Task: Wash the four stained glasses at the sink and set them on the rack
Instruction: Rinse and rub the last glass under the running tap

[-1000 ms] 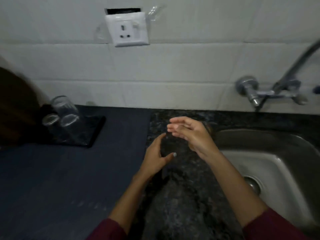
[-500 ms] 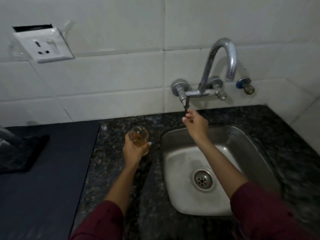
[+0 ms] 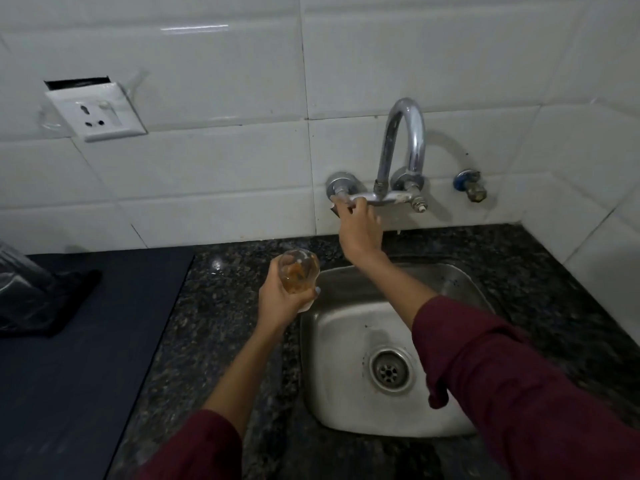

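amber-stained glass point(image 3: 298, 273), maroon sleeve point(image 3: 512, 375), speckled black counter point(image 3: 221, 306), white tiles point(image 3: 207, 168).

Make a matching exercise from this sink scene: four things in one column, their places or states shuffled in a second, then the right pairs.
Things:
1. stained glass
2. right hand
3. drain strainer
4. power socket

Places or states:
A. on the white tiled wall, upper left
B. held in the left hand, beside the sink
C. in the floor of the steel basin
D. gripping the tap handle below the curved spout

Pairs: 1-B, 2-D, 3-C, 4-A
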